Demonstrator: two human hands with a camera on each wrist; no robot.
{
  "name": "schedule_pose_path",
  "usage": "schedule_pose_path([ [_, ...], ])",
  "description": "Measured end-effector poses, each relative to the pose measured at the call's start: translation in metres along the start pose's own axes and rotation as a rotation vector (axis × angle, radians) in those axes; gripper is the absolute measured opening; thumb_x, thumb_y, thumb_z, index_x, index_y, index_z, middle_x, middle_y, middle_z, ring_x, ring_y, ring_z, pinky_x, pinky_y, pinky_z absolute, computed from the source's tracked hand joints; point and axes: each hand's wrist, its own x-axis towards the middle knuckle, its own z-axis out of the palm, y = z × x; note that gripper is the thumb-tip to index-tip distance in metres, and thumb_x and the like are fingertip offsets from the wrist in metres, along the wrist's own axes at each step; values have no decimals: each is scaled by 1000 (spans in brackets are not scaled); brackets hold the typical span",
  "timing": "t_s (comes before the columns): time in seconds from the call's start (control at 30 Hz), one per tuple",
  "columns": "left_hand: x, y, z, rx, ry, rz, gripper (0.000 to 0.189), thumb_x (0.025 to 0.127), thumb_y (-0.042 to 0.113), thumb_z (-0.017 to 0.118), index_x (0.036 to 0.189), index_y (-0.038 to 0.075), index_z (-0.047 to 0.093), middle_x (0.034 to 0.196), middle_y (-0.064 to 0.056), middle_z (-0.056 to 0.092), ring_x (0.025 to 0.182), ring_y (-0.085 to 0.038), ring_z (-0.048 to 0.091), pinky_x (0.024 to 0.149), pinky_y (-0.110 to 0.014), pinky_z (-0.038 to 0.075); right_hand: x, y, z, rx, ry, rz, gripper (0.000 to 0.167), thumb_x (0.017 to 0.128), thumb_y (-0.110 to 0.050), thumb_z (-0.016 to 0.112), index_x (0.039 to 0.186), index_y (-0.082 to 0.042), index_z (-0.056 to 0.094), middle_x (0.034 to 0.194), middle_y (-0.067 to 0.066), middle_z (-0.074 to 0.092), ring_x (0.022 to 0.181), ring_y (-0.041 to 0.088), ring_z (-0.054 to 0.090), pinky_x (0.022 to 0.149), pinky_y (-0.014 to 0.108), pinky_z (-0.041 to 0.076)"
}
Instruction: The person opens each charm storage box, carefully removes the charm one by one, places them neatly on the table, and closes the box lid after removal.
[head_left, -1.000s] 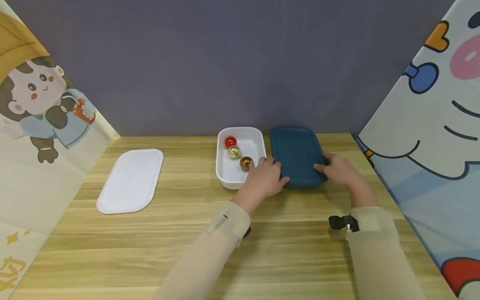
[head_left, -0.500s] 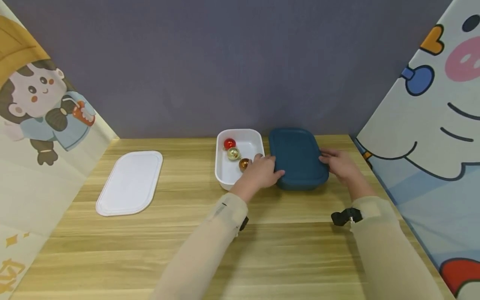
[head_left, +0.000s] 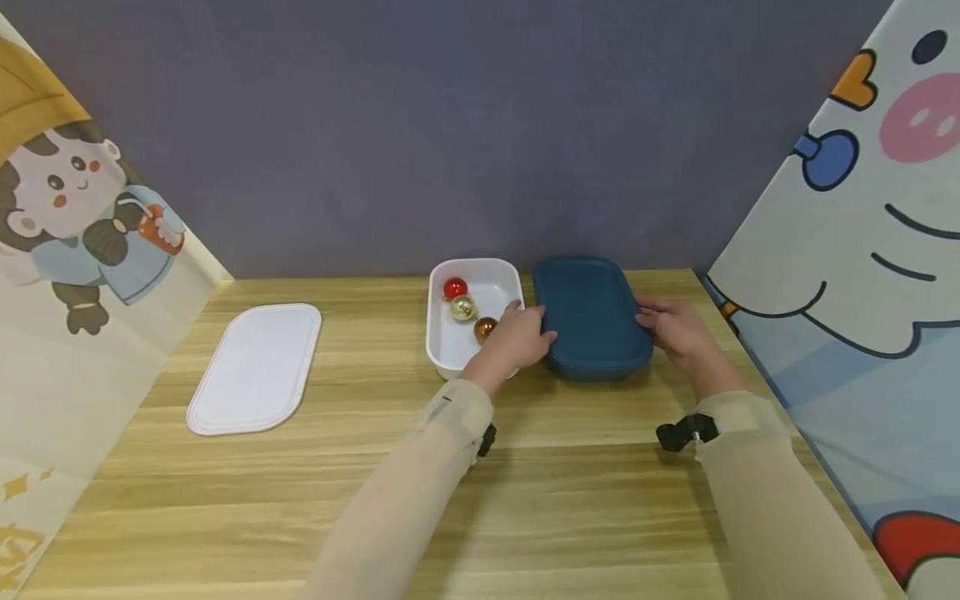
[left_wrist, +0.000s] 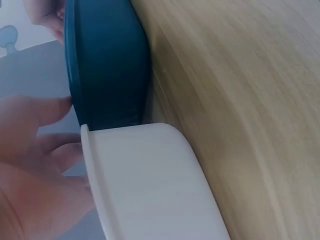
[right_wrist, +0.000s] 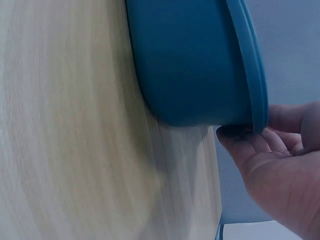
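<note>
The right-wrist view shows what the head view hides: the right grip (right_wrist: 285, 170) pinches the rim of the blue lidded box (head_left: 592, 312), one fingertip underneath; whether the left grip (head_left: 513, 337), thumb at the opposite edge, also holds it cannot be told. The box stands near the back edge of the counter (head_left: 225, 517), just right of a white box (head_left: 450, 343) holding three shiny balls (head_left: 462, 308), with counter extending in front. Finish plain dark blue, corners rounded.

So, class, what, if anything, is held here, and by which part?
The right grip holds the blue box by its rim, right side. The left grip has its thumb at the left side; whether it holds cannot be told.
</note>
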Motion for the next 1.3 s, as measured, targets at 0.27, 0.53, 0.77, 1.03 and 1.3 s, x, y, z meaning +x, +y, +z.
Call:
schedule_pose_path([
  [0.27,-1,1,-7,-51,-18,2,56,111,33,58,159,6,49,164,-8,52,165,-33,25,135,-42,25,3,-8,5,-20,42,19,59,115,-14,40,169,-3,21,176,22,21,162,40,29,129,50,36],
  [0.53,1,0,-10,-81,-37,-8,56,112,34,55,160,6,47,166,-9,50,165,-33,26,134,-43,27,-3,-19,9,-45,67,25,58,113,-9,40,168,0,24,174,25,26,160,40,32,129,51,36],
  [0.77,5,-2,-10,-72,-41,21,54,112,31,54,158,2,50,163,-10,53,163,-32,31,138,-39,11,-4,-22,10,-60,75,35,58,112,-8,42,168,0,26,173,23,29,159,39,35,119,39,45],
  [1.03,3,1,-16,-71,-21,21,50,112,29,53,154,2,55,160,-9,57,161,-32,35,137,-39,15,-3,-23,8,-92,93,35,58,112,-8,42,167,-1,28,172,25,31,158,39,35,124,47,41],
  [1.3,1,5,-21,-114,-9,6,52,112,31,53,155,3,54,161,-9,55,163,-36,30,136,-40,22,-6,-28,8,-141,125,13,57,110,-4,40,166,1,28,171,29,29,160,44,30,128,55,35],
])
